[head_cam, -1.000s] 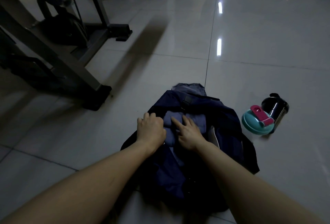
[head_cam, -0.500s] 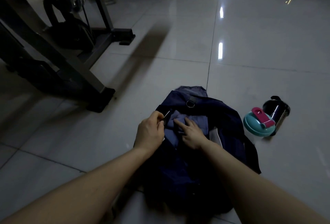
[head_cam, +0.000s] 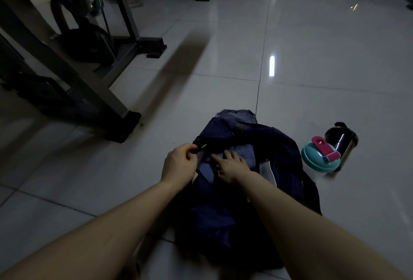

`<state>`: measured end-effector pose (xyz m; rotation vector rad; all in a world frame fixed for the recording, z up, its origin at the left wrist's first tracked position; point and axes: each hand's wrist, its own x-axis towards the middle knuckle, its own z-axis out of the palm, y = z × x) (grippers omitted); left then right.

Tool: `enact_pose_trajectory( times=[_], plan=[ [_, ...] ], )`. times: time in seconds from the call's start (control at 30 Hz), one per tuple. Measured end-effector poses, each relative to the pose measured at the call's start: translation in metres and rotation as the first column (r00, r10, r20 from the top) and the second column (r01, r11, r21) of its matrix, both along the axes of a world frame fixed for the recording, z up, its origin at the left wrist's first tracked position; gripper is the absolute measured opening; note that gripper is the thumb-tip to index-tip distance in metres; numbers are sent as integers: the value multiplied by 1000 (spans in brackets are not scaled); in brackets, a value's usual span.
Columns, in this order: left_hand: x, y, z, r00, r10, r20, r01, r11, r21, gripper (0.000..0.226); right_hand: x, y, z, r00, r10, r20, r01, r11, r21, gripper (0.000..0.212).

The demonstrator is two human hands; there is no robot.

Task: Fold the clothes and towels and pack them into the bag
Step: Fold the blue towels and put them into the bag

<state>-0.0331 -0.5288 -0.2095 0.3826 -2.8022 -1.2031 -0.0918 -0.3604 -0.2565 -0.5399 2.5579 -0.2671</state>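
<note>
Bag: dark navy and soft, lying on the floor straight ahead of the person, between the two forearms, its mouth open at the far end
Folded cloth: lighter blue, lying inside the bag's open mouth, under the right hand
Left hand: at the bag's left rim, thumb and fingers curled together, pinching a small dark tab
Tab: on the rim of the opening; the dim light does not show whether it is a zip pull
Right hand: fingers straight and spread, lying flat on the folded cloth, fingertips pointing toward the left hand
White label: pale strip inside the bag, just right of the right wrist
Denim piece: grey-blue, sticking out past the bag's far end and touching it
Shaker: teal lid with a pink flip cap, on the floor just right of the bag
Black bottle: glossy, close behind the shaker; contact cannot be told
Gym machine: dark metal frame with a pulley and weight plate, far left, well apart from the bag
Floor: pale glossy tiles with light reflections
</note>
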Motion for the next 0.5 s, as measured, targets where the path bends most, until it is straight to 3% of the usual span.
enact_pose_trajectory(
  times=[0.1, 0.23, 0.5],
  plan=[
    [-8, 3, 1, 1000, 13, 22, -12, 999, -43, 8, 5, 11, -3, 998, -5, -65, -1, 995, -101, 65],
    [-17, 16, -1, 999, 35, -27, -35, 999, -10, 16, 28, 22, -8, 962, -57, -266, 37, 996, -78, 51],
    [-19, 44, 3, 988, -74, -134, 77, 997, 20, 16, 14, 1, -3, 997, 76, 29, -78, 993, 86, 70]
  ],
)
